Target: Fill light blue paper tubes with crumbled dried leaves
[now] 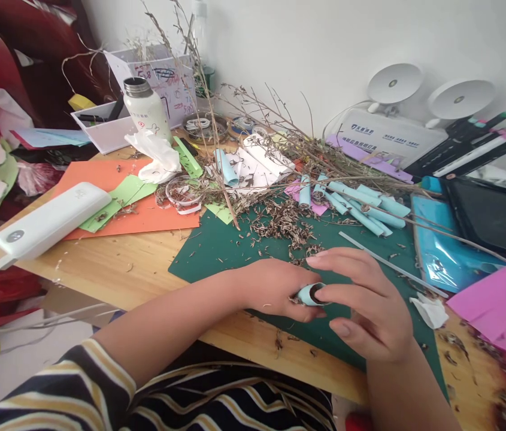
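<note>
My left hand (275, 288) is closed around a light blue paper tube (307, 294), its open end facing my right. Dark dried leaf bits show inside the tube's mouth. My right hand (369, 305) is beside it with fingers spread, the index fingertip at the tube's opening; whether it pinches any leaf cannot be made out. Just beyond both hands a heap of crumbled dried leaves (286, 224) lies on the dark green cutting mat (217, 251). Several more rolled blue paper tubes (364, 209) lie at the mat's far right.
Dry branches (275, 126) stretch across the back. On the left are a white power bank (52, 220) with its cable, orange paper (172, 221) and an uncapped bottle (145, 108). A clear stick (391, 263), crumpled tissue (430, 310) and pink paper (499, 305) lie on the right.
</note>
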Demonstrator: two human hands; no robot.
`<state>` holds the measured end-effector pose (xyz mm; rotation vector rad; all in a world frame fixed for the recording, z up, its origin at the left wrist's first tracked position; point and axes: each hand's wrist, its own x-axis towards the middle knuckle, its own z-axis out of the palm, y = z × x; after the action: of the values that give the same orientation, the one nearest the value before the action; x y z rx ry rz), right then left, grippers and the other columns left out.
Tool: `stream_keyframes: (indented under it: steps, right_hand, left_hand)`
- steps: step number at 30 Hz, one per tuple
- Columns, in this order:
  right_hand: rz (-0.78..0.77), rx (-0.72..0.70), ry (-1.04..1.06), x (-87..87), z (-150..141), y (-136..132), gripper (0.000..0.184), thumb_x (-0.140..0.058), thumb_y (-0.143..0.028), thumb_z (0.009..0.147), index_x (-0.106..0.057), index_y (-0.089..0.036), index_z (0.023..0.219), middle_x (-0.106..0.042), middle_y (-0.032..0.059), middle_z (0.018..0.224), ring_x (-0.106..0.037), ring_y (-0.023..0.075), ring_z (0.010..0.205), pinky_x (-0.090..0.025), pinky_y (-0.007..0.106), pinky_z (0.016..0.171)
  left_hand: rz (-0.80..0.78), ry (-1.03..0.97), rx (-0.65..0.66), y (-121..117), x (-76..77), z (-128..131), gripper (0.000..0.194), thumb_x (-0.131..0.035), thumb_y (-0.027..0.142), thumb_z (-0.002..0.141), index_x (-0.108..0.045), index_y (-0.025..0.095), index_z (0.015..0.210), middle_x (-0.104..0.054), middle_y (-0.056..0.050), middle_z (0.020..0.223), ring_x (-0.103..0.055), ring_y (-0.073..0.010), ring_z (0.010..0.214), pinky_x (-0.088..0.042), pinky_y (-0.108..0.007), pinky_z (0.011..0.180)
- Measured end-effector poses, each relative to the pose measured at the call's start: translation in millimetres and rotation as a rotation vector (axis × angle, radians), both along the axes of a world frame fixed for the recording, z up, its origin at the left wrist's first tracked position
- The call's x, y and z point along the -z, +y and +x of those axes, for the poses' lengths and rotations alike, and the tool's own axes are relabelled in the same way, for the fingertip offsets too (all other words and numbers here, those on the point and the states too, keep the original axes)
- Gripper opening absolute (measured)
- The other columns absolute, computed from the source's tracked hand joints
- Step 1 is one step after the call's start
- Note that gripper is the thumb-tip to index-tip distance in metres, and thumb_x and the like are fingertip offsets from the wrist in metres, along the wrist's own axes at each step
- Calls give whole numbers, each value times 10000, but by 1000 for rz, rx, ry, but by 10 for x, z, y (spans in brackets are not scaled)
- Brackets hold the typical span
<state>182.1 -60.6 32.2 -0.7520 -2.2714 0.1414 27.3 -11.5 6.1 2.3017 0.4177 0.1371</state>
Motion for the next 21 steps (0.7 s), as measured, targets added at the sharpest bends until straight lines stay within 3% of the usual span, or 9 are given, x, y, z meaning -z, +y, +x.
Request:
stream_keyframes:
  steps: [5,14,18,21]
  right_hand:
    - [3,8,-8,15,6,19,160,-389,-263,793,-515,-166,811,-522,112,1015,-476,231,933,-420,432,779]
    - [-54,17,-186,-12,-22,10,287,-382,-336,818,-510,-159,632,-526,118,1131,-444,275,1025,-415,450,790]
    - [20,50,-86,-32,9,-10,258,-346,-328,828,-538,-170,765,-529,123,1065,-474,251,982,-421,437,780]
    - [60,94,-56,-30,-11,-33,163,-430,-297,785,-531,-188,851,-489,117,1085,-449,267,1019,-409,455,804]
  left_hand:
    - [-12,3,8,-3,-18,-7,255,-469,395,772,-510,175,893,-596,-26,867,-553,-161,758,-404,-224,634]
    - [-62,-96,35,23,23,-1,282,-523,356,756,-503,173,969,-594,-52,932,-555,-186,830,-414,-255,688]
    - [-21,-47,9,6,9,0,257,-488,390,768,-515,176,908,-601,-38,861,-563,-185,788,-410,-244,646]
    - [-2,-12,-25,-3,-13,-1,234,-492,396,762,-524,183,852,-600,-21,812,-565,-170,749,-401,-225,614]
